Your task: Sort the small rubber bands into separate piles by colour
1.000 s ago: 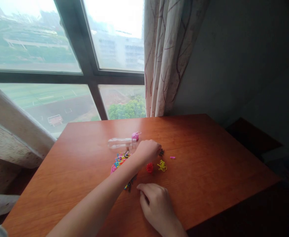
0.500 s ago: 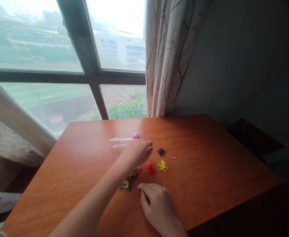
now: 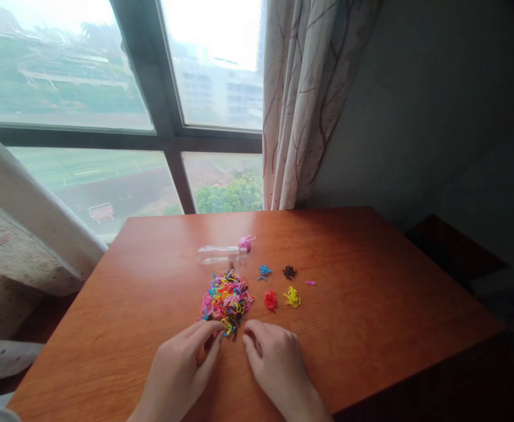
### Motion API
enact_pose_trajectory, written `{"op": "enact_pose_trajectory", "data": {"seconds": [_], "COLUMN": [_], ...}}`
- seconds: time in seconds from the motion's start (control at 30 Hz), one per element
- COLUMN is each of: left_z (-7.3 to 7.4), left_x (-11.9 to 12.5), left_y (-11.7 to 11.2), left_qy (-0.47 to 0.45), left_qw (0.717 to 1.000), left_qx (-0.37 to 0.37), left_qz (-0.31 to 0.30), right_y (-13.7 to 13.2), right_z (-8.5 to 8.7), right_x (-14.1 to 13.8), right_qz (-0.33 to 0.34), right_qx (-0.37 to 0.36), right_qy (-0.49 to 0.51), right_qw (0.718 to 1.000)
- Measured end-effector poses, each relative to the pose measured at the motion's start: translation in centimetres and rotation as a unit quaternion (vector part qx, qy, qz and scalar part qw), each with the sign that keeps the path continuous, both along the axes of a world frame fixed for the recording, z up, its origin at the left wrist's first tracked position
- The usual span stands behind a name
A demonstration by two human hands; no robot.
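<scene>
Up close at a window-side worktop [image 3: 371, 305], a person's two bare hands lie palm-down at the near edge of a pile of small coloured bands [image 3: 227, 298]. The pile sits straight ahead of the hands, a little left of the gap between them, and is a rough mound with no clear long axis. The left hand [image 3: 181, 366] is the nearer of the two. Its fingers are drawn narrow and its fingertips [image 3: 216, 329] touch the pile's near rim, though whether they pinch a band cannot be told. The right hand [image 3: 276, 363] rests knuckles up with its fingers loosely bent. It is just beside the pile's near right corner, and nothing is seen in it.

Right of the pile, smaller clusters lie apart by colour. Red bands [image 3: 271, 300] and yellow bands [image 3: 292, 297] form the nearer row. Blue bands [image 3: 264, 271] and dark bands [image 3: 289, 271] lie behind them, and a lone pink band [image 3: 310, 282] is farthest right. Beyond the pile a clear bottle [image 3: 219, 254] lies on its side. Its length runs left to right, and its pink cap [image 3: 245, 243] points right. A patterned curtain [image 3: 305, 99] hangs by the window [image 3: 107, 105] behind.
</scene>
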State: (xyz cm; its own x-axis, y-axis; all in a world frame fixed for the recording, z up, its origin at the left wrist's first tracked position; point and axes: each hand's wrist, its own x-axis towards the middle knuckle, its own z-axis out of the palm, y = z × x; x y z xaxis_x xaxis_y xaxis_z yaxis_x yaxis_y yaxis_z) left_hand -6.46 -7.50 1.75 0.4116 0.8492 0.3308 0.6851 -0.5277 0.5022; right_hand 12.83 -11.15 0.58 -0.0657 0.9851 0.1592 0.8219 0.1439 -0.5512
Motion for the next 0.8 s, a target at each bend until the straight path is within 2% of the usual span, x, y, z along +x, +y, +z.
{"op": "enact_pose_trajectory", "data": {"seconds": [0.13, 0.3, 0.57, 0.8], "left_z": [-0.9, -0.9, -1.0, -0.8], "left_x": [-0.5, -0.5, -0.4, -0.3], "left_y": [-0.4, -0.4, -0.3, -0.2], "left_qy": [-0.03, -0.03, -0.028, -0.026], "left_qw": [0.999, 0.999, 0.999, 0.999], "left_qx": [0.02, 0.008, 0.006, 0.006], "left_qz": [0.029, 0.037, 0.041, 0.037], "right_y": [0.0, 0.0, 0.5, 0.9], "right_z": [-0.1, -0.2, -0.7, -0.3], "right_x": [-1.0, -2.7, -3.2, -3.4], "right_qz": [0.026, 0.057, 0.047, 0.043], "right_qx": [0.025, 0.039, 0.033, 0.032], "right_qy": [0.017, -0.003, -0.028, -0.061], "right_qw": [0.999, 0.998, 0.998, 0.997]}}
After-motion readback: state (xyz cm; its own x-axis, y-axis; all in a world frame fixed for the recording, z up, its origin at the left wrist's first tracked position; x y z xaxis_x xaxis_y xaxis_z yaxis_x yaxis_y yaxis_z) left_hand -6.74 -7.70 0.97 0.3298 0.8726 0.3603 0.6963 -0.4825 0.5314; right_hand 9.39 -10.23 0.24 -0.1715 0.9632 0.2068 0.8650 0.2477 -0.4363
